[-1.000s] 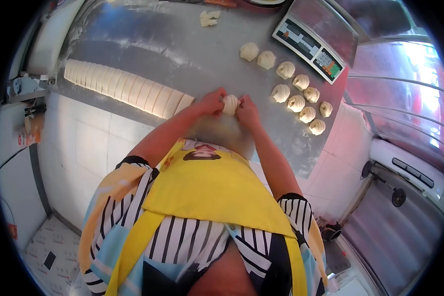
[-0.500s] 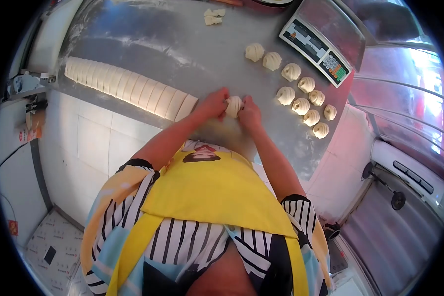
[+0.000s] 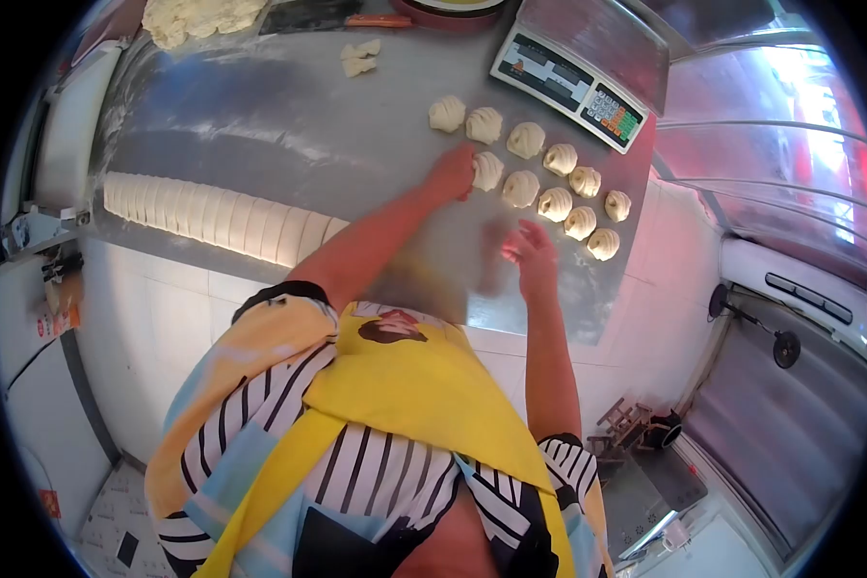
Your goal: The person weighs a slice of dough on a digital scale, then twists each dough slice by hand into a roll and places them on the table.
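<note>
My left hand (image 3: pixel 451 174) has its fingers at the left side of a twisted dough roll (image 3: pixel 487 170), which sits on the metal table (image 3: pixel 385 125) at the left end of the nearer row. Below and to the right, my right hand (image 3: pixel 530 252) is off the dough, fingers loosely apart and nothing in them. Several shaped rolls (image 3: pixel 525 141) stand in two rows right of my left hand. A long dough strip (image 3: pixel 217 218), cut into many slices, lies along the table's near left edge.
A scale (image 3: pixel 568 87) stands behind the rolls. Small dough scraps (image 3: pixel 359 60) lie at the back, near an orange-handled tool (image 3: pixel 378 20) and a round container (image 3: pixel 451 12). A large dough mass (image 3: pixel 200 19) rests at the back left.
The roll that both hands held near the table's front edge is now beside the other rolls, with my left hand at it. My right hand has let go and moved right and down.
</note>
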### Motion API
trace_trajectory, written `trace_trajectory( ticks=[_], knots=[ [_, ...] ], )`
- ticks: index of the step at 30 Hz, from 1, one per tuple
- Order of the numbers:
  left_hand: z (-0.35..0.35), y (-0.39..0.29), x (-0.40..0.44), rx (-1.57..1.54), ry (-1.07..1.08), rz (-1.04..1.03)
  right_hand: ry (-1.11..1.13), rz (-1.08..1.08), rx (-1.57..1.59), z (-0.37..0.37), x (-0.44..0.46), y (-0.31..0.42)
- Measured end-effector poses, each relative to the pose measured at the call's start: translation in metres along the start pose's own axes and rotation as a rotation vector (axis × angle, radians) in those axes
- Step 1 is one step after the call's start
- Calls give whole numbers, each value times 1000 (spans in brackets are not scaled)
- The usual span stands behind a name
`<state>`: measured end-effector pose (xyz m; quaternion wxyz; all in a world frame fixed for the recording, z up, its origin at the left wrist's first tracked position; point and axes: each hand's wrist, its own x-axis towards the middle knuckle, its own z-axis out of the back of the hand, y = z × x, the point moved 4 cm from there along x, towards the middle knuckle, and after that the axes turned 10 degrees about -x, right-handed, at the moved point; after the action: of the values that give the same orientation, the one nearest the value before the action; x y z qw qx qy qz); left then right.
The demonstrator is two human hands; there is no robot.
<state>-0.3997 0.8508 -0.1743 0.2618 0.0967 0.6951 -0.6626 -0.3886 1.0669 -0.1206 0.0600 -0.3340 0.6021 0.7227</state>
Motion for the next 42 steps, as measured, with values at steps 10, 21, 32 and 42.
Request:
trace_trajectory(
  ticks=[10, 21, 32, 42],
  knots=[
    [194, 1, -150, -212, -336, -62, 610, 387, -1049, -210, 25, -4],
    [168, 65, -213, -446, -27, 7, 697, 246, -644, -236, -44, 32],
    [79, 29, -179, -568, -78, -146, 353, 83, -112, -143, -21, 19],
    [53, 23, -173, -1033, 17, -32, 499, 245, -625, -110, -32, 57]
  ],
)
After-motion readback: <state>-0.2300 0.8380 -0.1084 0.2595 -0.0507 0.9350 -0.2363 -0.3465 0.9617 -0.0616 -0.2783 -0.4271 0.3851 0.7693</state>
